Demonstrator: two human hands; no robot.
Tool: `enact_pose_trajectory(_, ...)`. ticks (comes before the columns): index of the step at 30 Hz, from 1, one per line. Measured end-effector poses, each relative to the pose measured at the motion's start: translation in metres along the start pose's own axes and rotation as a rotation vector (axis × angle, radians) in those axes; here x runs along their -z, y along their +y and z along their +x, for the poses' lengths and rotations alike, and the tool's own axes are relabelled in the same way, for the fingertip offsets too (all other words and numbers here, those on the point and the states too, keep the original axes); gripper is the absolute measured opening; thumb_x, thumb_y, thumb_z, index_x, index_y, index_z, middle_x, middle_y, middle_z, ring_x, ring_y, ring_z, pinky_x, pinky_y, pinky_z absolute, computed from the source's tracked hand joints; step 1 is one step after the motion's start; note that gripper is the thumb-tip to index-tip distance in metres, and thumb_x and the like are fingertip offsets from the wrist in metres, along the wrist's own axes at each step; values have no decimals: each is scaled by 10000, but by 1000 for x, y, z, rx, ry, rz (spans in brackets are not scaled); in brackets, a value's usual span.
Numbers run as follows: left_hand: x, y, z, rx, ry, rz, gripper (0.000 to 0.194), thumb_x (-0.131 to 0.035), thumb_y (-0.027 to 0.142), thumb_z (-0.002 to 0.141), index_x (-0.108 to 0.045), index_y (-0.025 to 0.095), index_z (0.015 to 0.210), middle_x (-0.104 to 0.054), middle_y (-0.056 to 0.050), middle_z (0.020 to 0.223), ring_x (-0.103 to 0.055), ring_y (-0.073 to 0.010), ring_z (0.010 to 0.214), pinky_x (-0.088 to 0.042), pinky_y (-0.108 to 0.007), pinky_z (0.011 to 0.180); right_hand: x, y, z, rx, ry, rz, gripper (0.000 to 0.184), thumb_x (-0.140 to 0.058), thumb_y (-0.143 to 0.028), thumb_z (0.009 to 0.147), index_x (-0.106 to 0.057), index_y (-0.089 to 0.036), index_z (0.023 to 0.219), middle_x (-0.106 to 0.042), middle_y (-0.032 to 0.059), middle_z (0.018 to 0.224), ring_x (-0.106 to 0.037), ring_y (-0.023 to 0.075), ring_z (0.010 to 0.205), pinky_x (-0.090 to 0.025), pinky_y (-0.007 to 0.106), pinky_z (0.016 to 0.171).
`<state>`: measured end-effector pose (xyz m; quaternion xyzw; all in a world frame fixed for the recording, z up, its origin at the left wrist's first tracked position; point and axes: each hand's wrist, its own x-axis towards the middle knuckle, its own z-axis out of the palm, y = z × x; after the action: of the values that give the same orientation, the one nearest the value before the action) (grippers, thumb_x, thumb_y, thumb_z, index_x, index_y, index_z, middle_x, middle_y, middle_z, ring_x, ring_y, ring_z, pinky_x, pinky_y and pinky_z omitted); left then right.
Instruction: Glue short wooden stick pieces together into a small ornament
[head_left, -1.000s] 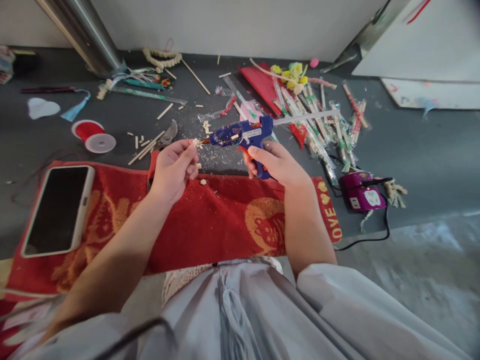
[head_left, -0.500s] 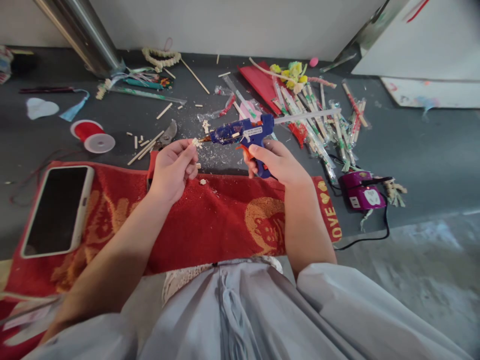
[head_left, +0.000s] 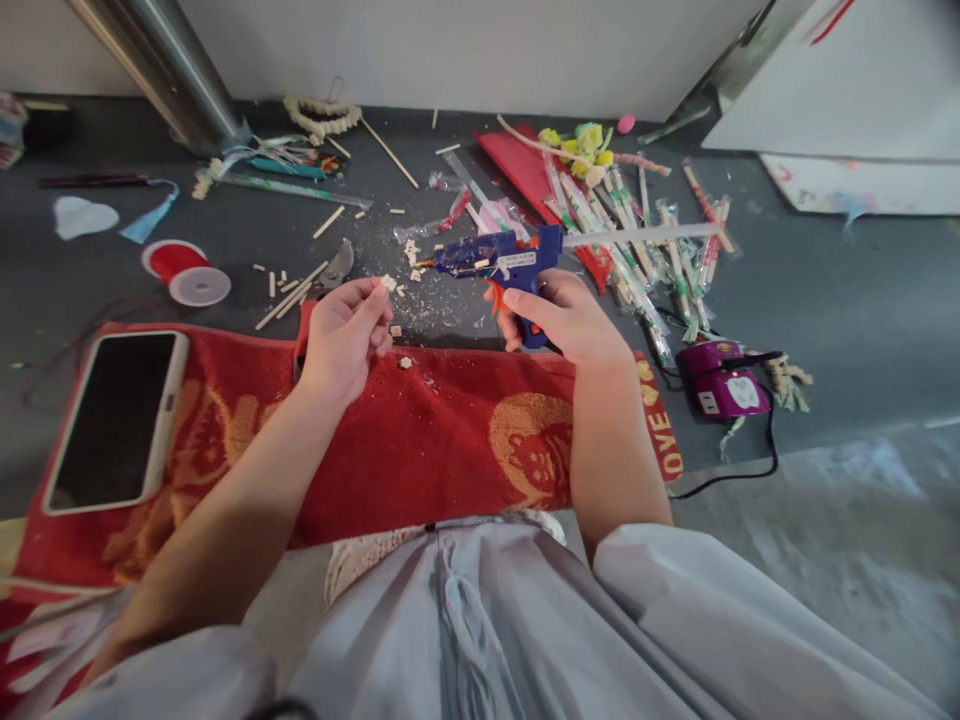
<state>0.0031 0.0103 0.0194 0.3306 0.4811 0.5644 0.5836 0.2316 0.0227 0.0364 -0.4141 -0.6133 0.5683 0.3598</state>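
My right hand grips the handle of a blue glue gun with an orange trigger; a clear glue stick juts out of its back to the right. The nozzle points left and stands a short gap away from my left hand. My left hand pinches a small pale wooden piece at its fingertips, held above the grey floor just beyond a red towel.
A phone lies on the towel's left end. Pruning shears, cut wooden sticks and crumbs lie ahead. A red ribbon spool sits left. Wrapped chopsticks are piled right, beside a purple device with a black cord.
The glue gun has drawn back to the right, so its nozzle no longer touches the wooden piece. My left hand has stayed almost still.
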Motion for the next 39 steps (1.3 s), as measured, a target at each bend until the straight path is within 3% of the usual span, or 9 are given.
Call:
enact_pose_trajectory(6, -1, 0, 2, 3, 63, 37, 158, -582, 96, 858, -589, 171, 719, -485, 57, 549, -322, -23, 357, -289, -151, 329, 9, 15, 8, 46, 316, -626, 240, -593, -311, 864, -606, -195, 1074, -678, 50, 887, -650, 191, 778, -546, 366, 758)
enact_pose_trajectory(9, -1, -1, 2, -2, 62, 51, 148, -606, 117, 850, -584, 175, 715, -481, 61, 555, -321, -18, 357, -290, -148, 330, 11, 24, 11, 42, 313, -966, 369, -625, -177, 806, -576, -169, 1172, -658, 121, 1117, -616, 292, 1066, -487, 466, 950)
enact_pose_trajectory(12, 1, -2, 3, -12, 52, 51, 148, -613, 124, 849, -584, 176, 714, -484, 59, 560, -321, -16, 359, -287, -147, 331, 13, 32, 12, 9, 253, -1139, 403, -607, -117, 780, -571, -153, 1180, -632, 143, 1146, -560, 321, 1142, -456, 491, 999)
enact_pose_trajectory(18, 1, -4, 4, -10, 73, 42, 170, -573, 97, 872, -579, 173, 720, -481, 60, 552, -316, -16, 355, -285, -150, 326, 8, 26, 6, -72, 283, -1261, 543, -548, -70, 717, -549, -144, 1255, -574, 167, 1136, -516, 369, 1148, -488, 517, 923)
enact_pose_trajectory(22, 1, -6, 6, -12, 103, 26, 170, -531, 77, 892, -572, 167, 754, -483, 68, 540, -309, -14, 344, -284, -145, 320, -9, 14, 10, 56, 376, -1257, 434, -505, -77, 763, -580, -155, 1184, -573, 153, 1111, -531, 333, 1117, -483, 502, 932)
enact_pose_trajectory(26, 2, -7, 8, -27, 105, 4, 143, -538, 93, 892, -563, 164, 771, -483, 72, 538, -295, -16, 328, -264, -154, 305, -30, 7, 30, 176, 278, -1253, 223, -457, -179, 887, -632, -161, 1023, -615, 134, 1033, -562, 291, 1071, -468, 458, 956)
enact_pose_trajectory(30, 2, -8, 8, -28, 109, 11, 134, -536, 87, 894, -562, 158, 784, -483, 74, 535, -296, -13, 321, -251, -153, 301, -43, 4, 64, 159, 259, -1254, 284, -385, -244, 950, -650, -148, 979, -648, 134, 1018, -588, 270, 1017, -461, 439, 923)
enact_pose_trajectory(35, 0, -10, 4, 27, 59, 73, 147, -522, 47, 892, -566, 141, 787, -490, 74, 510, -323, -16, 313, -258, -149, 302, -46, 4, 103, 122, 169, -1246, 241, -473, -233, 913, -692, -154, 974, -681, 126, 1029, -597, 256, 1000, -448, 403, 904)
enact_pose_trajectory(39, 0, -11, 2, 48, 39, 114, 143, -514, 49, 898, -563, 138, 797, -491, 79, 505, -324, -15, 311, -259, -148, 299, -46, 5, 117, 175, -65, -1262, 224, -543, -174, 852, -739, -168, 960, -690, 103, 1054, -606, 238, 1008, -436, 378, 914)
